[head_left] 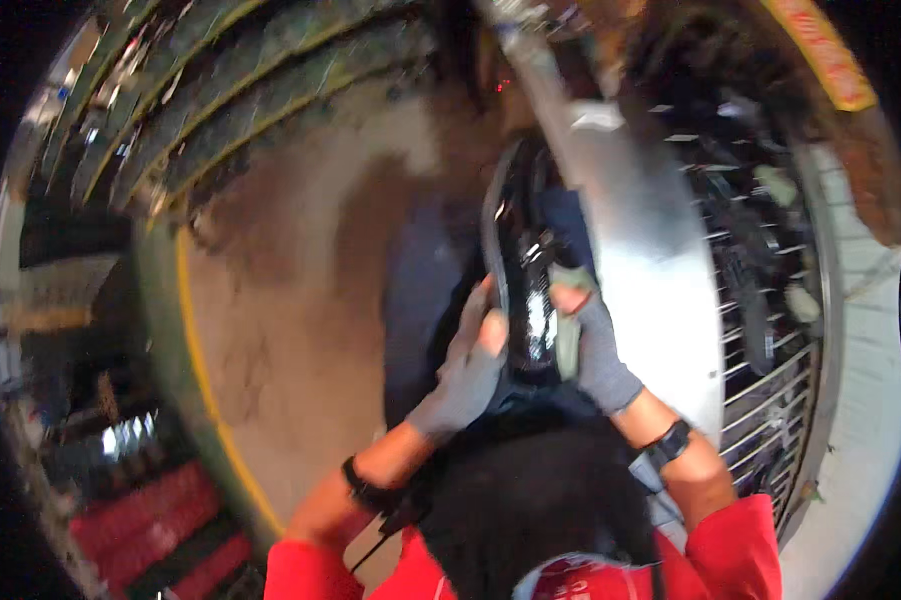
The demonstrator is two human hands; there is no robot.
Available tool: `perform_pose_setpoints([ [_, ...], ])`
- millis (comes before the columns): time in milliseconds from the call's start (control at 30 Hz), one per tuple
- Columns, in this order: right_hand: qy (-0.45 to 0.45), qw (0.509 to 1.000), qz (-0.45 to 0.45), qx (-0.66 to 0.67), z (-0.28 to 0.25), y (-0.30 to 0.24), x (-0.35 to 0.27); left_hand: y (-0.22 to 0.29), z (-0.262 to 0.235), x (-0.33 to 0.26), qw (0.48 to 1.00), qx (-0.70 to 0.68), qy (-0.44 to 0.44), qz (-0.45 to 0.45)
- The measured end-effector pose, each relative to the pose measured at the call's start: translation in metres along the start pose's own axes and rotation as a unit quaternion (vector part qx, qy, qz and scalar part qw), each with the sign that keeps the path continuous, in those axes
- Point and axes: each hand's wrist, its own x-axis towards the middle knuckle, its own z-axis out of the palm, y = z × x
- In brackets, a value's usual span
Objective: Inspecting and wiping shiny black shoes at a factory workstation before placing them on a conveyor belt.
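A long, glossy black moulded part [530,250] with a grey edge along its left side is held upright in front of my body. Its exact kind cannot be made out through the blur. My left hand [465,365], in a grey glove with bare fingertips, grips the part's left edge near its lower end. On the other side, my right hand [598,345], gloved the same way, has its fingers closed on a pale greenish cloth [567,335]. That cloth lies against the part's right side.
A shiny metal table [660,310] stands close on my right. Beyond it, a wire rack [765,400] carries dark parts. Tiered shelves [260,100] fill the far left, and a yellow floor line [202,360] runs along the left. Red bins [150,515] sit at lower left.
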Motion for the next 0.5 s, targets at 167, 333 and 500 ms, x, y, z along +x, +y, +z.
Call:
perform_pose_setpoints([
  [167, -0.059, 0.984, 0.05, 0.162, -0.081, -0.051, -0.054, 0.043, 0.002, 0.016, 0.971, 0.055, -0.226, -0.063],
  [333, 0.278, 0.933, -0.153, -0.168, -0.256, -0.103, -0.192, 0.004, -0.017, 0.015, 0.98, 0.133, -0.133, -0.061],
  [500, 0.49, 0.764, -0.051, -0.417, -0.429, -0.091, -0.333, 0.003, 0.002, 0.017, 0.978, 0.185, -0.089, -0.042],
])
